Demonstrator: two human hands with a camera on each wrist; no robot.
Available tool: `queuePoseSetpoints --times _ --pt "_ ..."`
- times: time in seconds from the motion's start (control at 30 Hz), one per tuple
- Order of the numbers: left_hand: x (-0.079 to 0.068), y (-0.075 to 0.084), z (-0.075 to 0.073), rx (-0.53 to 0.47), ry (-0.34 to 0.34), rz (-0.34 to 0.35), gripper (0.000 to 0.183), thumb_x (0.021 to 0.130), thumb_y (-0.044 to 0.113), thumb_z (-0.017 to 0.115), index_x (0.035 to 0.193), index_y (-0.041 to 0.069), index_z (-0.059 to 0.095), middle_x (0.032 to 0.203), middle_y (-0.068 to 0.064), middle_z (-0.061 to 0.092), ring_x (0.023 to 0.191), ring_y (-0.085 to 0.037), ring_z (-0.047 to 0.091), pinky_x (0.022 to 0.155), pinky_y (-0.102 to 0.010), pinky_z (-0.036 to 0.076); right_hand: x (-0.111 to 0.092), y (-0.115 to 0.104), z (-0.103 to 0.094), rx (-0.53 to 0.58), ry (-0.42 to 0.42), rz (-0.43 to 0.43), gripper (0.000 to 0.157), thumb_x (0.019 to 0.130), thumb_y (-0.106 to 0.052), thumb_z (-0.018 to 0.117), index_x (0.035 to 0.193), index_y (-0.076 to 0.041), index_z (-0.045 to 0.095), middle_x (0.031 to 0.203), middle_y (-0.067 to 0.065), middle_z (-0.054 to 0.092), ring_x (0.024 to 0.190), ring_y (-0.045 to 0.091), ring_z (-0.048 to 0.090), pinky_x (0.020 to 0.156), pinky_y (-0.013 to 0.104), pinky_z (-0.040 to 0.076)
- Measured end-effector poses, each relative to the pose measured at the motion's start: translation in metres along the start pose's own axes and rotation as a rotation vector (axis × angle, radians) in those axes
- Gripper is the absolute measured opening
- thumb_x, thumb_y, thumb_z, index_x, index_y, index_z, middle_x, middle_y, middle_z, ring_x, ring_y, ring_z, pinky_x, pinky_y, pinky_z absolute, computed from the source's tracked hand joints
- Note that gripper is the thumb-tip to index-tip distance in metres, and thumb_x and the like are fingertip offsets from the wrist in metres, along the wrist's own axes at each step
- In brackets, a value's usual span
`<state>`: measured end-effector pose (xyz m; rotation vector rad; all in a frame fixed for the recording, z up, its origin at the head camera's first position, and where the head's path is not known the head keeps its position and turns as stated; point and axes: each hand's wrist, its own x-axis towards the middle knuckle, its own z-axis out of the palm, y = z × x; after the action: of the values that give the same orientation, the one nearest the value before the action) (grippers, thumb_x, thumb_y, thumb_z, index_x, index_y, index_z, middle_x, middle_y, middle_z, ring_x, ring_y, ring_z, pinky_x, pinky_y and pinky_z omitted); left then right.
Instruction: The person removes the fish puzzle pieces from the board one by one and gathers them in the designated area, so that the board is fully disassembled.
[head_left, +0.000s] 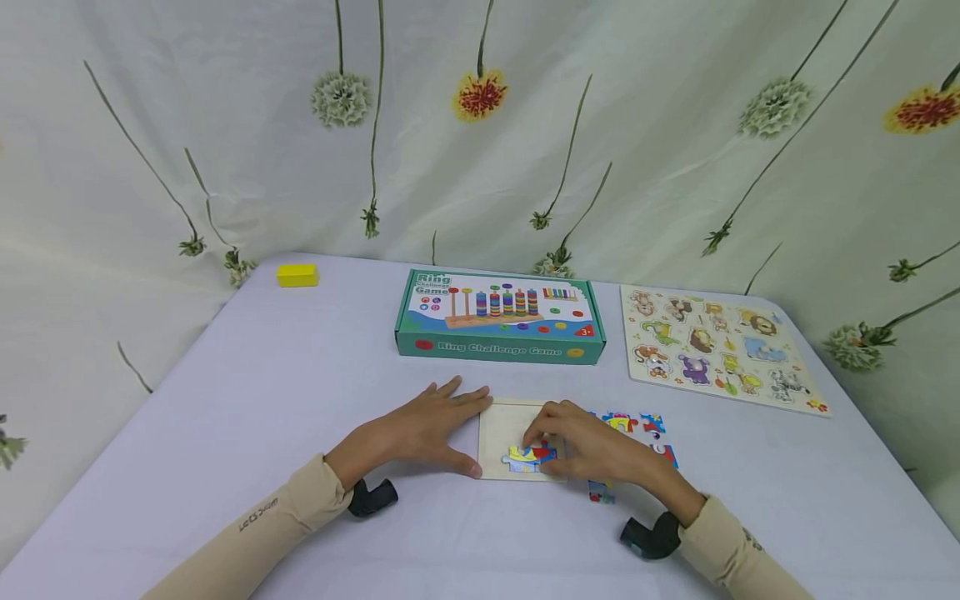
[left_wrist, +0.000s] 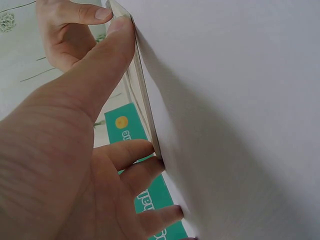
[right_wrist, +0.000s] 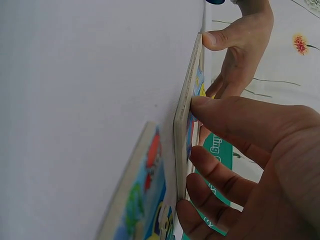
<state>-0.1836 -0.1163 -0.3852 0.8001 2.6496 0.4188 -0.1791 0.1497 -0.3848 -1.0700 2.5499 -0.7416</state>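
A small square wooden puzzle board (head_left: 497, 423) lies flat on the table, with a few joined colourful jigsaw pieces (head_left: 520, 461) in its lower part. My left hand (head_left: 429, 427) is spread beside the board's left edge, thumb at the near corner and fingertips at the side, as the left wrist view also shows. Over the board's right half, my right hand (head_left: 600, 446) bends its fingers and pinches a puzzle piece (head_left: 542, 452) between thumb and forefinger, partly hidden by them. In the right wrist view the thumb (right_wrist: 225, 112) presses down just inside the board's edge.
Several loose puzzle pieces (head_left: 654, 424) lie right of the board, partly under the right hand. Behind stands a green Ring Challenge Game box (head_left: 498, 321). An animal picture board (head_left: 720, 350) lies at the back right, a yellow block (head_left: 297, 275) at the back left.
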Motion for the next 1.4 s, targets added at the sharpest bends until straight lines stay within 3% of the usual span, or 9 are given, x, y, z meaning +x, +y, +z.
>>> queuePoseSetpoints --times 0.73,1.0,1.4 --pt "0.0005 -0.0002 0.0007 0.003 0.003 0.006 0.098 0.073 0.061 0.073 0.151 0.019 0.031 0.158 0.006 0.023 0.148 -0.031 0.007 0.117 -0.054 0.009 0.0006 -0.0019 0.0011 0.010 0.013 0.008 0.023 0.082 -0.017 0.074 0.103 -0.023 0.065 0.100 -0.014 0.057 0.093 0.009 0.049 0.086 0.031 0.045" --pt "0.0016 -0.0003 0.0009 0.008 0.004 0.003 0.098 0.073 0.060 0.073 0.151 0.020 0.031 0.158 0.006 0.024 0.148 -0.031 0.008 0.117 -0.054 0.009 -0.0001 -0.0040 -0.0001 0.087 -0.003 0.035 0.025 0.084 -0.014 0.073 0.104 -0.021 0.061 0.097 -0.015 0.058 0.092 0.010 0.052 0.086 0.030 0.048" --pt "0.0015 -0.0012 0.0017 0.005 0.007 0.008 0.098 0.073 0.060 0.074 0.151 0.019 0.032 0.158 0.005 0.025 0.147 -0.031 0.007 0.117 -0.056 0.009 0.0018 -0.0044 0.0007 0.116 -0.015 -0.036 0.021 0.086 -0.009 0.070 0.102 -0.017 0.059 0.082 -0.013 0.057 0.082 0.011 0.055 0.079 0.025 0.048"
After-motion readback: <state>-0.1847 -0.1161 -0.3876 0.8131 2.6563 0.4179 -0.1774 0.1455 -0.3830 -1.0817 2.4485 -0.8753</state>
